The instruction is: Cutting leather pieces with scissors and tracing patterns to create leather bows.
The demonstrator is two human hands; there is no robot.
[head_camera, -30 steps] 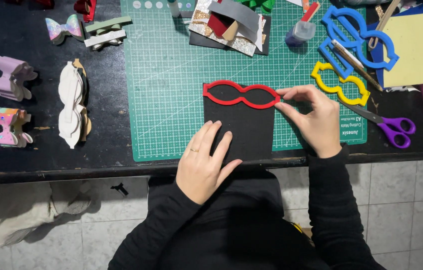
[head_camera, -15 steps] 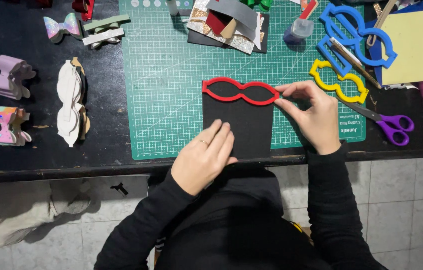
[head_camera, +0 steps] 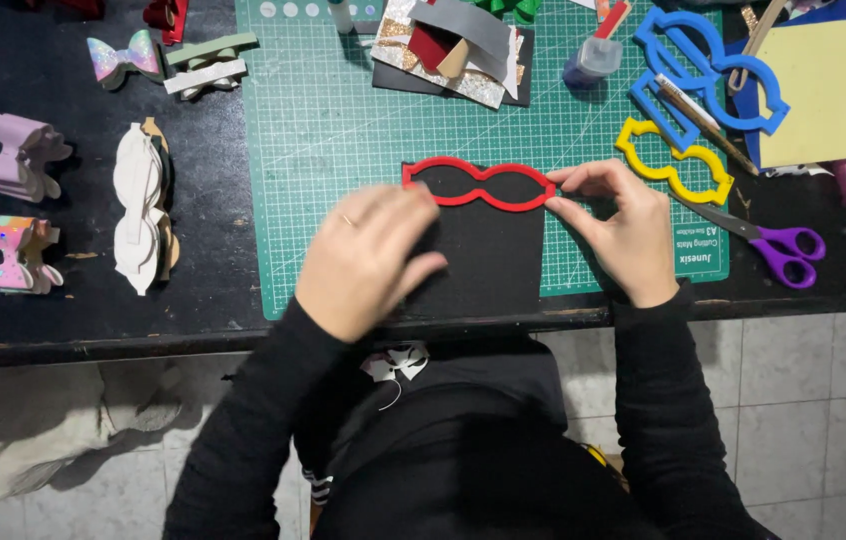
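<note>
A red bow-shaped outline template (head_camera: 480, 185) lies along the top edge of a black sheet (head_camera: 491, 262) on the green cutting mat (head_camera: 343, 130). My right hand (head_camera: 618, 230) pinches the template's right end with thumb and fingers. My left hand (head_camera: 368, 258) rests flat on the left part of the black sheet, its fingertips close to the template's left end. The sheet's lower left corner is hidden under my left hand.
A yellow template (head_camera: 673, 160), blue templates (head_camera: 708, 65) and purple-handled scissors (head_camera: 773, 245) lie right of my hand. Fabric scraps (head_camera: 453, 45) sit at the mat's top. Finished bows (head_camera: 18, 160) and white cut shapes (head_camera: 138, 205) lie on the dark table at left.
My left hand has slid up the black sheet toward the red template's left end. My right hand stays on the right end.
</note>
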